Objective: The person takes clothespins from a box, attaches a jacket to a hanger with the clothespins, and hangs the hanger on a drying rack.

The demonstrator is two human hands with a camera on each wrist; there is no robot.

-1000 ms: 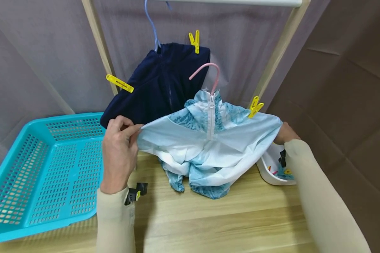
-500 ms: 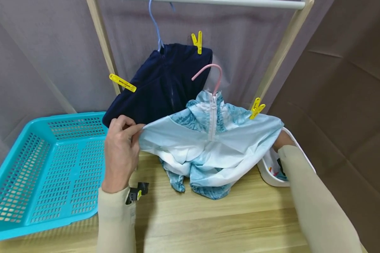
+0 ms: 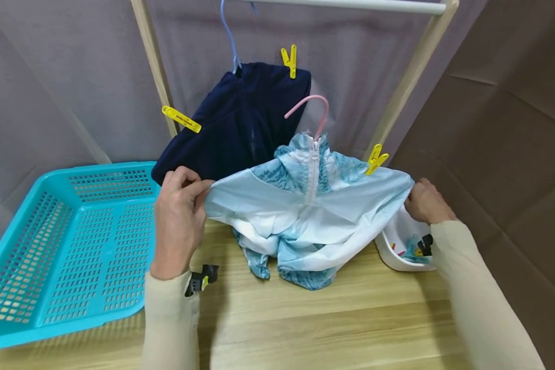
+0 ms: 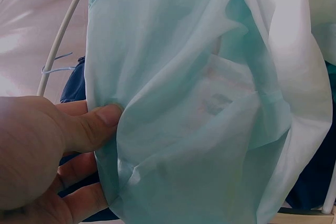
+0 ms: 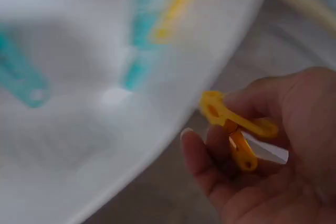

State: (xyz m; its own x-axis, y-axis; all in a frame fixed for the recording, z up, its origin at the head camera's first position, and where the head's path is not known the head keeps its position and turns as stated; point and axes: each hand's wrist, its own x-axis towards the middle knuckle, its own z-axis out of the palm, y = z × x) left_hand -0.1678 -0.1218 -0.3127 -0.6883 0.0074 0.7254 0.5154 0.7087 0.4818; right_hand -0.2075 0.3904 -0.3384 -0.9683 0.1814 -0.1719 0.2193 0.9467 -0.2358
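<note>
A: What do we grip?
B: Our left hand (image 3: 178,221) pinches the jacket (image 3: 333,216) at its left edge; our right hand (image 3: 427,203) grips a clip (image 5: 248,124).
A: Jacket position?
B: Centre, mostly left of the tray (image 3: 400,263).

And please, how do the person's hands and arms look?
The left hand and right hand are bare. The left sleeve and right sleeve are cream and long, reaching the wrists. A small black device with some yellow is at the left wrist; a dark piece shows beside the right one.
</note>
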